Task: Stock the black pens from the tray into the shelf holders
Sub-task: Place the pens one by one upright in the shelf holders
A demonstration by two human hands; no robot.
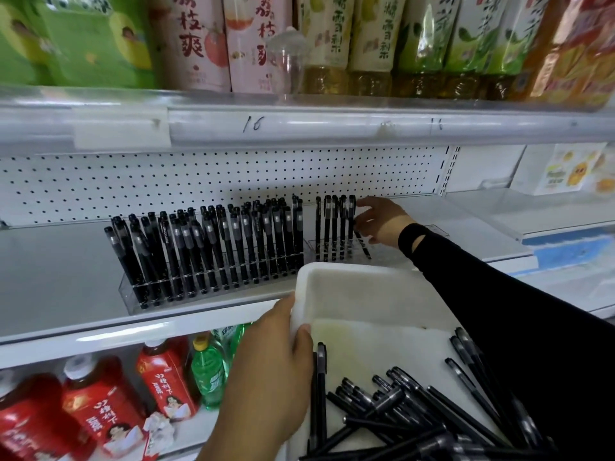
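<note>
Tray [349, 294] holds loose pens [399, 410]; left holder [213, 287] full.

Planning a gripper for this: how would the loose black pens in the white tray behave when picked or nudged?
The loose pens look stiff, thin and probably light. Round barrels on the tray floor likely roll when nudged. They lie crisscrossed, so lifting one probably drags its neighbours.

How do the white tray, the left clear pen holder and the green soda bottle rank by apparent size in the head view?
1. White tray, though nearest the camera.
2. Left clear pen holder.
3. Green soda bottle.
</note>
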